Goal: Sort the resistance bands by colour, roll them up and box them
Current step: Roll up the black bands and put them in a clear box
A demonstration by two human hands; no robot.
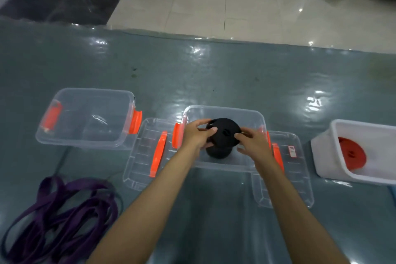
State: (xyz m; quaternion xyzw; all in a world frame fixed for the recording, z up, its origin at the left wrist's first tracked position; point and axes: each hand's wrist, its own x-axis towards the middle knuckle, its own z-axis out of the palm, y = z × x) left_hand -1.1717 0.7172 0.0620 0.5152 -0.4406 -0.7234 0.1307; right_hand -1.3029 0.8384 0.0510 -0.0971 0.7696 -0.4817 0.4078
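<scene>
Both hands were over the middle clear plastic box (225,111), which sat on the grey-green table (214,66) under a glossy transparent cover. The left hand (196,135) gripped the left side of a rolled black resistance band (224,133), thumb on top and fingers curled beneath. The right hand (254,141) held the right edge of the same roll between thumb and fingers. The roll was held tilted, its flat face toward the camera, above the box interior. A second black roll (218,153) lay below it on the box floor; whether the two rolls touched could not be told.

The box had orange latches (176,135) at its ends. A clear lid (141,156) with an orange handle strip lay just beside it on the left, and another clear lid (300,169) lay on its right, partly tucked under the box.

Further left stood a second clear box (85,118) with orange latches; it looked empty, though reflections made this uncertain. At the right edge a white box (327,152) held a rolled red band (351,154).

Loose purple resistance bands (60,210) lay in a tangled heap on the table at near left, well apart from both hands
</scene>
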